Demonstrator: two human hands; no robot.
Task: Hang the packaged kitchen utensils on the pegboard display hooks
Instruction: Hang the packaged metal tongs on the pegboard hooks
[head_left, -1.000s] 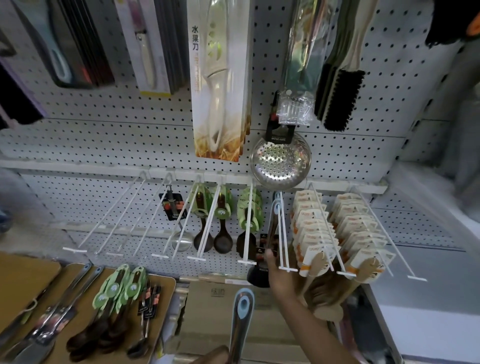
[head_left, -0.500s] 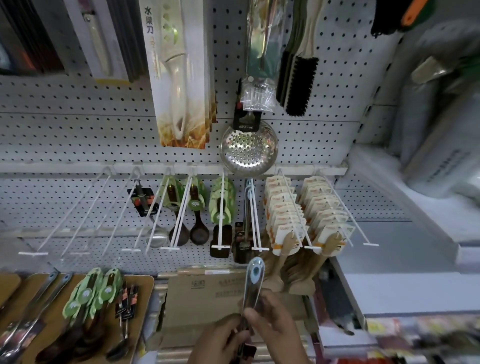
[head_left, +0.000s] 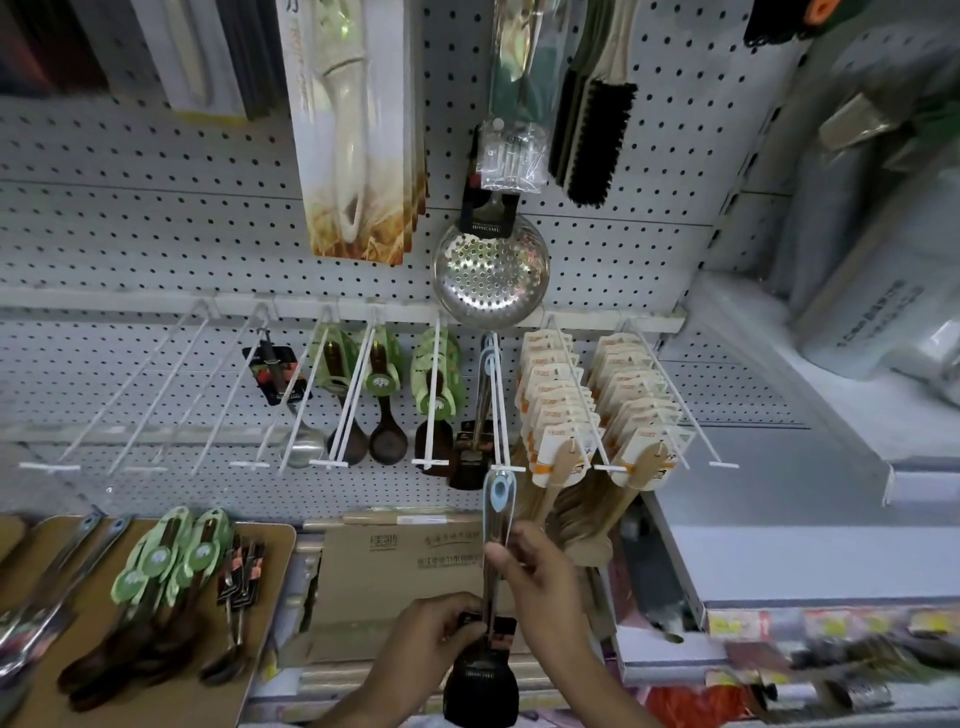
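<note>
While loose utensils lie far left on a wooden board (head_left: 270, 561), among them green-carded spoons (head_left: 171, 561) and small black-tagged spoons (head_left: 241, 577), the pegboard (head_left: 130, 234) behind carries a row of white hooks (head_left: 156, 400); the leftmost ones are bare, then come a steel ladle (head_left: 298, 441), dark wooden spoons (head_left: 387, 436) on green cards and a dark spatula (head_left: 434, 441). Near the middle, the left hand (head_left: 441, 639) has its grip closed on the low end of a packaged spatula (head_left: 491, 587), fingers curled round the black tag just above the black blade, which hangs below the hand at the near edge of view. That utensil stands nearly upright, its steel shaft rising from the left hand through the right hand (head_left: 540, 577), whose thumb and fingers pinch the handle higher up. Above the right hand's grip the light-blue hanging loop (head_left: 500, 491) sits just beside the tip of a double white hook (head_left: 498, 415), where similar utensils already hang; whether it touches cannot be told. Above that hook hangs a perforated steel skimmer (head_left: 491, 273). Right of it, two hooks hold rows of carded wooden spoons (head_left: 558, 415).
</note>
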